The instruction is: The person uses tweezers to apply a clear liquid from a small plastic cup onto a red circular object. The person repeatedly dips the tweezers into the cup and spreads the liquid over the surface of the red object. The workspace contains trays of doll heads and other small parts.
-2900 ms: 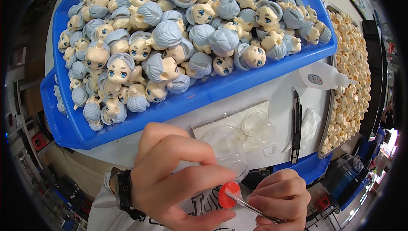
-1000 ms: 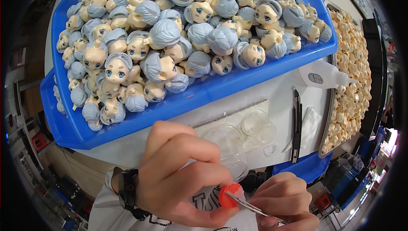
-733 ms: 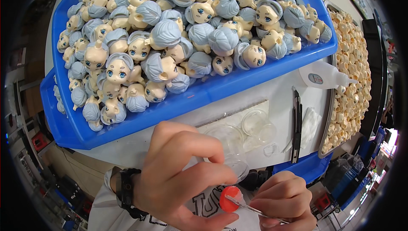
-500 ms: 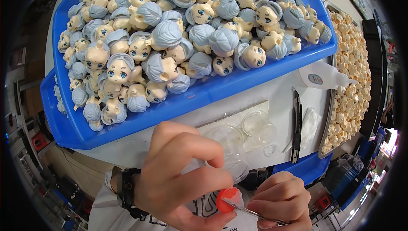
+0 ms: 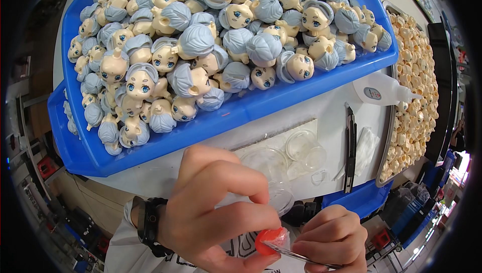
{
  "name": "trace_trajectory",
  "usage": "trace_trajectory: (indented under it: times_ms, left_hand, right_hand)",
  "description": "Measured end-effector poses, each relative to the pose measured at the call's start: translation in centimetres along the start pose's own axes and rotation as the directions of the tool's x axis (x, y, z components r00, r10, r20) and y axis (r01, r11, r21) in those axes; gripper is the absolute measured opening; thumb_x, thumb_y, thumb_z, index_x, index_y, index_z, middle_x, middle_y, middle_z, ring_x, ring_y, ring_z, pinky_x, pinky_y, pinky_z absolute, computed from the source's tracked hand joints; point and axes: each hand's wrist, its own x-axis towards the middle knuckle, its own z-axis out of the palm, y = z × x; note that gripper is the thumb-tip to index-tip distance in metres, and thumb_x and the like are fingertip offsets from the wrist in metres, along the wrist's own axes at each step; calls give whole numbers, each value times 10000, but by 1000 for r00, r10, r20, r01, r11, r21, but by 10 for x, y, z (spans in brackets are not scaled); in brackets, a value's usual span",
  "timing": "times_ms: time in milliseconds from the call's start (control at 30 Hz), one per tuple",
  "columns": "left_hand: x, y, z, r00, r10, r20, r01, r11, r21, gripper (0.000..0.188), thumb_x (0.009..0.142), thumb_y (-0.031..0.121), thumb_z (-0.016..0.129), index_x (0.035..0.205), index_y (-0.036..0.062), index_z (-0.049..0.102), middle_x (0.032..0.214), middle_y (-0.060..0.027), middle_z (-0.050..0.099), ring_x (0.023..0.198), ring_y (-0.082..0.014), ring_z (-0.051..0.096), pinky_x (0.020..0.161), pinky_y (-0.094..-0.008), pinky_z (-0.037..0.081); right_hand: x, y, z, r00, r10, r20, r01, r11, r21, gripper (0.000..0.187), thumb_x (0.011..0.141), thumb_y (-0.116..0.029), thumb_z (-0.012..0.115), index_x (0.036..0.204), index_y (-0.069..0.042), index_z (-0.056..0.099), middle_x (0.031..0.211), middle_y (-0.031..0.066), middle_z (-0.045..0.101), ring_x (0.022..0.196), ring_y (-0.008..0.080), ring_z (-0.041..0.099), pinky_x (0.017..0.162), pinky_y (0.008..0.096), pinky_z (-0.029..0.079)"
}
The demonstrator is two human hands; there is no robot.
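Observation:
Close to my body, my left hand (image 5: 216,197) pinches a small, rounded red-orange piece (image 5: 266,238) between thumb and finger. Clear, wrinkled film-like material shows on its right side. My right hand (image 5: 331,235) grips slim metal tweezers (image 5: 297,255), whose tips touch the red-orange piece. Just beyond my left hand, several clear round plastic cups and lids (image 5: 263,162) lie on a pale board, partly hidden by my fingers.
A large blue bin (image 5: 226,120) heaped with grey-haired doll heads (image 5: 140,82) spans the far side. At right stand a white squeeze bottle (image 5: 379,90), a black utility knife (image 5: 349,147), a white strip (image 5: 366,147) and a metal tray (image 5: 389,132) of beige parts (image 5: 411,92).
The red-orange piece has turned slightly in my left hand, and its clear material shows more. The tweezer tips have shifted a little left; both hands stay in nearly the same place.

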Motion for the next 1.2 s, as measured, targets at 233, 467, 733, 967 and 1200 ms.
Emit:
trace_trajectory:
  times_ms: [233,467,733,967,1200]
  left_hand:
    - [44,67,14,587,-787,-191,677,607,-417,311,437,223,724,711,146,596,772,-20,488,680,-173,408,623,-282,303]
    - [10,7,2,998,-60,20,61,998,-20,311,443,217,729,716,142,598,767,-15,489,678,-170,411,626,-284,305]
    - [9,3,-4,995,-95,32,97,994,-49,300,479,199,727,744,119,611,764,-18,523,691,-171,441,643,-288,329]
    - [10,16,-1,975,-221,2,220,967,-130,303,481,204,725,751,119,617,764,-20,533,692,-165,444,639,-278,327]
    - [7,1,5,999,29,-45,-33,996,-87,324,472,228,723,757,110,621,738,-28,525,666,-149,443,630,-264,311]
  right_hand:
    - [0,-16,-5,998,8,62,7,971,-238,149,724,13,574,849,-61,543,690,130,531,481,159,455,362,228,318]
    - [2,-23,4,993,23,-119,-57,955,-292,161,768,-23,558,899,-74,479,715,104,505,504,163,465,377,236,348]
    - [1,-13,2,974,130,-184,-146,986,-78,129,810,-110,561,890,-55,476,726,104,518,523,172,479,390,234,365]
    - [7,-4,-9,990,30,137,-16,994,-106,114,741,19,571,831,-48,592,699,122,536,502,163,494,380,215,366]
    - [-2,-11,-8,996,31,79,-18,986,-167,155,717,59,563,815,-56,597,689,124,523,443,143,467,348,201,341]
